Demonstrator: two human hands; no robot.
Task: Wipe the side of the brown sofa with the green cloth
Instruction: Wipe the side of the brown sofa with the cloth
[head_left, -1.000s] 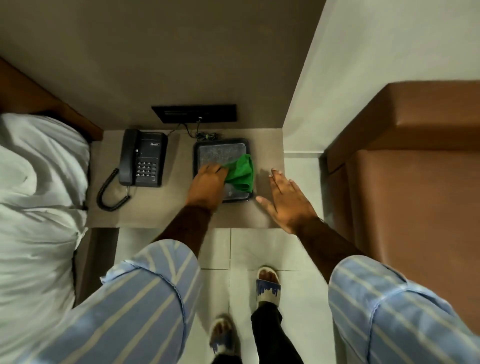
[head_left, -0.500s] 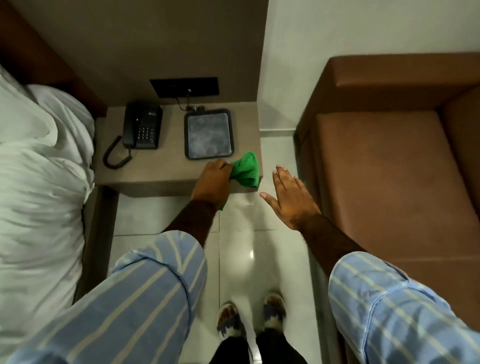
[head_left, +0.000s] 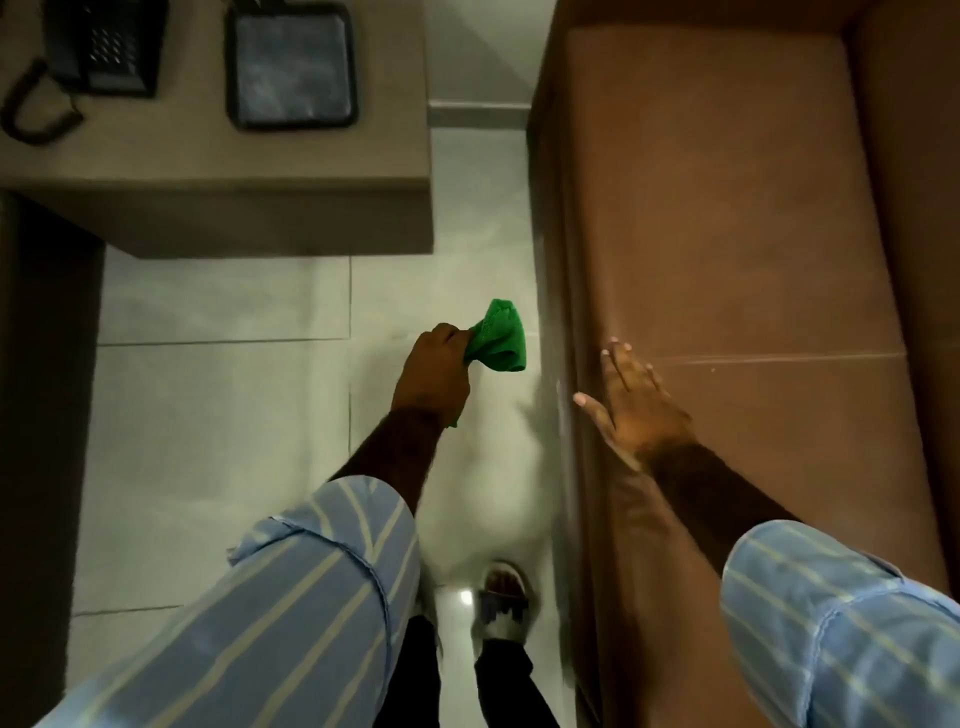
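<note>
The brown sofa fills the right half of the view, its left side running down at about the middle. My left hand is shut on a bunched green cloth above the floor, just left of the sofa's side and apart from it. My right hand lies flat, fingers spread, on the sofa's seat near its left edge.
A grey bedside table stands at the upper left, with a black phone and a dark square tray on it. Pale floor tiles run between table and sofa. My sandalled foot stands by the sofa's base.
My left hand carried the green cloth off the bedside table and down toward the sofa's side. My right hand moved right onto the sofa seat. The view tilted down.
</note>
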